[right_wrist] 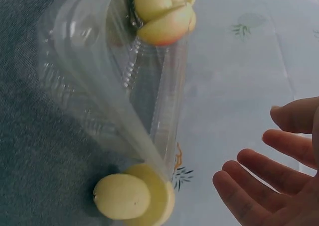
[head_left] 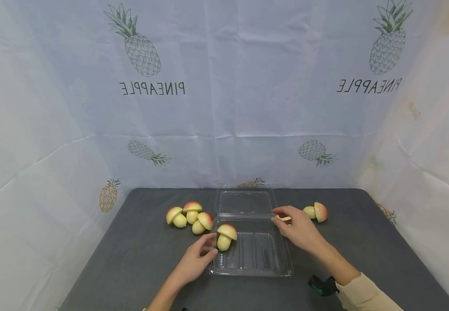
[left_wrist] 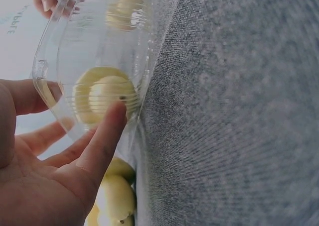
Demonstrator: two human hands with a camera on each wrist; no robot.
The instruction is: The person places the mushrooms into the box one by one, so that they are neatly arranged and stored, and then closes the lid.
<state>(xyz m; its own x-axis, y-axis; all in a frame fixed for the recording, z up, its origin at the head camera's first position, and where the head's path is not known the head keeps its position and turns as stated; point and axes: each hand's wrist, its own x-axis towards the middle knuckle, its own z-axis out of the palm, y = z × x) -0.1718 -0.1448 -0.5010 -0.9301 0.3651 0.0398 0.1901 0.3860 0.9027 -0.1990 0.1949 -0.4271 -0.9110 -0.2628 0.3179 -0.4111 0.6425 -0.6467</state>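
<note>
Fingers of the left hand (head_left: 193,261) spread loosely at the left wall of a clear container (head_left: 251,274), contact unclear; those of the right hand (head_left: 299,229) are parted and empty above a mushroom-shaped piece (right_wrist: 122,196) at its right side. That piece looks light, firm and perhaps slick, best pinched round its stem; the thin container probably flexes, so rim holds suit.

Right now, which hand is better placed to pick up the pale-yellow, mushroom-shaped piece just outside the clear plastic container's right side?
Probably the right hand: the right wrist view shows it open and empty, near that piece. The left hand is across at the left side of the container.
</note>
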